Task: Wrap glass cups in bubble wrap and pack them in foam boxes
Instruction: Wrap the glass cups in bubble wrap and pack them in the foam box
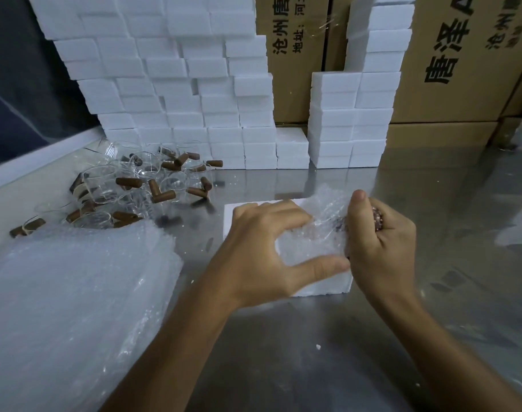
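Observation:
A bundle of bubble wrap (319, 236) lies over a white foam box (322, 288) on the steel table. My left hand (262, 248) grips the bundle from the left, fingers on top and thumb below. My right hand (378, 239) holds the bundle's right end, thumb up. A cup inside the wrap cannot be made out. A heap of glass cups with brown wooden handles (128, 185) lies at the far left. In front of it sits a stack of bubble wrap sheets (75, 292).
Stacks of white foam boxes (194, 93) form a wall at the back, with a lower stack (349, 120) to the right. Cardboard cartons (450, 63) stand behind them. The steel table (432, 185) reflects them.

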`<state>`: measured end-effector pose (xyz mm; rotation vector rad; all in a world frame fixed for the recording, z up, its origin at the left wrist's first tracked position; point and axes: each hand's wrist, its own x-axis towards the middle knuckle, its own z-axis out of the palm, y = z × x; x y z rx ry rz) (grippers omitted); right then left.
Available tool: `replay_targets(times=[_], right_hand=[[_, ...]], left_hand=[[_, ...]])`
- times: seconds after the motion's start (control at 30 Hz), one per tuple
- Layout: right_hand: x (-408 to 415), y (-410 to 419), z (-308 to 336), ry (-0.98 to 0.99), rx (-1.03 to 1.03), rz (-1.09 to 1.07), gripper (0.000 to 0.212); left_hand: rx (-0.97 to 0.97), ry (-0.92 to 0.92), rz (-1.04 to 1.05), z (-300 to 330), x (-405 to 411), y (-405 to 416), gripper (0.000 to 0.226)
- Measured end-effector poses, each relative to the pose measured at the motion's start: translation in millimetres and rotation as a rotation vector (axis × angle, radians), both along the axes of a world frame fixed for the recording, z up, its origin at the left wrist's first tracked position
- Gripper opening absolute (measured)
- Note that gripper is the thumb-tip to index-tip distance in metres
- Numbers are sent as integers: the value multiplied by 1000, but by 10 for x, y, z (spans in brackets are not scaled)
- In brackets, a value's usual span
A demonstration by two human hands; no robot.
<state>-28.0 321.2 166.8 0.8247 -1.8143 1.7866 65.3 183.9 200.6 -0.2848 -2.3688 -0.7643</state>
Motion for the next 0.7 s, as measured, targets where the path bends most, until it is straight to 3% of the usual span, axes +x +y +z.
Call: replay_targets(times=[0.17, 0.27, 0.33, 0.4, 0.47, 0.57, 0.63, 0.7], right_hand=[[33, -17, 5, 74, 58, -81, 59], [53, -1, 26, 177, 74, -84, 49], [59, -6, 36, 136, 44, -59, 52], [61, -21, 46, 91, -24, -5, 49], [86, -46, 52, 66, -54, 63, 43], [87, -67, 32, -110, -30, 194, 50], [84, -81, 23, -232, -19, 272, 52], [90, -100, 50, -319, -86, 323, 39]], left_hand=[[-36, -133, -10, -28, -2, 7, 26], [-25, -207, -20, -46, -9, -3, 18], [-3, -92, 1, -71, -27, 19, 22], [54, 157, 89, -107, -65, 74, 29], [247, 287, 125, -130, -85, 138, 45], [479, 246, 29, -129, -107, 187, 43], [416, 259, 38, -138, -109, 152, 30], [397, 278, 55, -140, -103, 111, 23]])
